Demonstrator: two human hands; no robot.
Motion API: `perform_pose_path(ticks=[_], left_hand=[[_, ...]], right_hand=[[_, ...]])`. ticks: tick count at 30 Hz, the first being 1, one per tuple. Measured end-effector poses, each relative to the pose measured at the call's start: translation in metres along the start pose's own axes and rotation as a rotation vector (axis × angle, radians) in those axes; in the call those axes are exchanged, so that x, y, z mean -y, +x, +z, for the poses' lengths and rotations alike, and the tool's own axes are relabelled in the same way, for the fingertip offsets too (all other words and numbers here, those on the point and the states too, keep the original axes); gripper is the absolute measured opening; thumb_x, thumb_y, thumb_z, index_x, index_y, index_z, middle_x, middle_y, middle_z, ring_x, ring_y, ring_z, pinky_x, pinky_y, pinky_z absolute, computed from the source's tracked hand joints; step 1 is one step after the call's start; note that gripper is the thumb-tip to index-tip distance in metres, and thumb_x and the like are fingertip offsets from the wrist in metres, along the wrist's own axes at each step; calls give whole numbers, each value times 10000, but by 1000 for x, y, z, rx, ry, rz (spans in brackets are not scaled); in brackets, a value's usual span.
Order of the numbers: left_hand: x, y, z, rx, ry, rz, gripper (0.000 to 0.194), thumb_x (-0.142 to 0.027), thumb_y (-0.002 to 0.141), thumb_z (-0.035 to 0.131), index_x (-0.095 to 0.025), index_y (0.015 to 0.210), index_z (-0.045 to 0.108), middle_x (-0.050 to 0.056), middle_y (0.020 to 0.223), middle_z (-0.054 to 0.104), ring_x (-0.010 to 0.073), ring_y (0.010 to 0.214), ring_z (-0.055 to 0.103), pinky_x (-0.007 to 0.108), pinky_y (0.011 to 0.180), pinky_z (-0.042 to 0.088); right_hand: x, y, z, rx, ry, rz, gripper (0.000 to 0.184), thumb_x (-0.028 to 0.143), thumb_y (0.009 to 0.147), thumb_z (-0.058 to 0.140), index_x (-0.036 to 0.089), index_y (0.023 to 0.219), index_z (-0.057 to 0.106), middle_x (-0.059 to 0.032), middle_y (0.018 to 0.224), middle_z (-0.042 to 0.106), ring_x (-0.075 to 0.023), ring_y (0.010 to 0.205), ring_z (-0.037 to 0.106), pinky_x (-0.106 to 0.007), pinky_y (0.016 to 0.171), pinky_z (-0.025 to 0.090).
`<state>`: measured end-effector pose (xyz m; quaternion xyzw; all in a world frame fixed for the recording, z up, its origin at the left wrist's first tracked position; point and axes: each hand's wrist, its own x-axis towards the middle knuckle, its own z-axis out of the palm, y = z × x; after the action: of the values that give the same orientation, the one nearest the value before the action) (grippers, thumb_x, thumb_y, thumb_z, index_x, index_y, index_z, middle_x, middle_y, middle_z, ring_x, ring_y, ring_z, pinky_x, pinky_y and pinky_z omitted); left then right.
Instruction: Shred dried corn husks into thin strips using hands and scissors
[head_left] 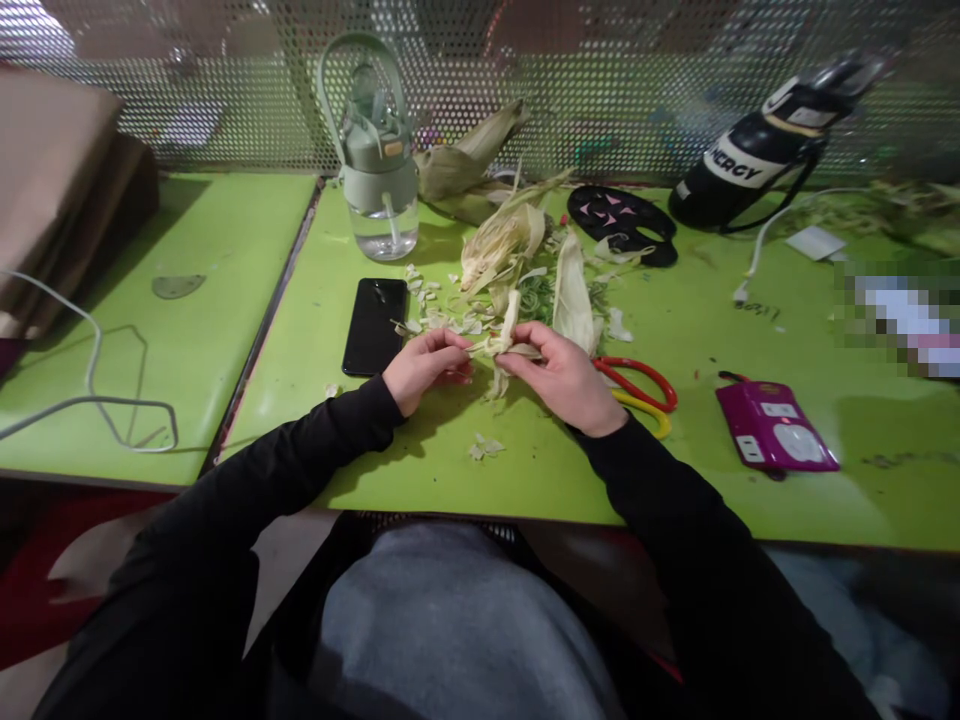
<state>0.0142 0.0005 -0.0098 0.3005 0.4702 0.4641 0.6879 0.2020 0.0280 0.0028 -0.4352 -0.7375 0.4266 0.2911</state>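
Between my hands is a small knotted piece of pale corn husk [495, 345], held just above the green table. My left hand [431, 365] pinches a thin strand at its left end. With thumb and fingers closed, my right hand [559, 375] grips the other side of the same piece. Behind it lie a dried husk bundle [499, 245], a broad loose husk leaf [574, 290] and green twine-like strands [536, 300]. Husk scraps [446, 318] are scattered to the left. Scissors with red and yellow handles [641, 385] sit beside my right wrist, their blades hidden.
A black phone [375, 325] lies left of my hands. Behind it stands a clear bottle with a green lid [379, 190]. A black bottle [750, 165] leans against the perforated metal screen [247, 90]. A purple packet [776, 425] is at right; a table seam [274, 310] runs at left.
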Motion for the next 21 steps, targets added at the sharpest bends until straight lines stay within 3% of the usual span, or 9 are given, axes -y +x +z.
perform_pose_path(ticks=[5, 10, 13, 17, 21], left_hand=[[-8, 0, -5, 127, 194, 64, 104, -76, 730, 603, -144, 805, 580, -29, 681, 579, 80, 599, 554, 243, 652, 495], [-10, -2, -8, 214, 540, 366, 237, -180, 764, 669, -147, 998, 652, 90, 1086, 666, 176, 963, 616, 311, 897, 478], [-6, -2, -8, 206, 692, 488, 228, -233, 847, 609, -142, 1053, 646, 86, 992, 689, 181, 922, 627, 330, 892, 480], [0, 2, -7, 211, 627, 364, 228, -199, 900, 552, -127, 1112, 591, -3, 689, 619, 117, 653, 609, 269, 716, 506], [2, 2, -4, 289, 350, 143, 223, -180, 910, 558, -130, 1125, 522, -34, 664, 581, 101, 592, 629, 243, 638, 531]], right_hand=[[4, 1, -3, 1, 53, -26, 247, 409, 834, 633, 200, 949, 569, -50, 928, 675, -186, 804, 631, -342, 697, 530], [5, 0, -5, 133, -164, -72, 201, 398, 855, 611, 202, 886, 580, -39, 828, 666, -193, 733, 615, -339, 655, 493], [2, 1, -5, 159, -157, -83, 226, 424, 851, 613, 202, 881, 580, -34, 827, 659, -191, 738, 609, -341, 670, 494], [-2, 1, 1, 54, -104, -63, 248, 432, 850, 612, 212, 952, 565, -49, 920, 667, -199, 794, 626, -356, 700, 513], [-3, 0, 6, 58, -72, -11, 228, 425, 897, 548, 219, 992, 522, -18, 812, 636, -181, 695, 615, -338, 640, 505]])
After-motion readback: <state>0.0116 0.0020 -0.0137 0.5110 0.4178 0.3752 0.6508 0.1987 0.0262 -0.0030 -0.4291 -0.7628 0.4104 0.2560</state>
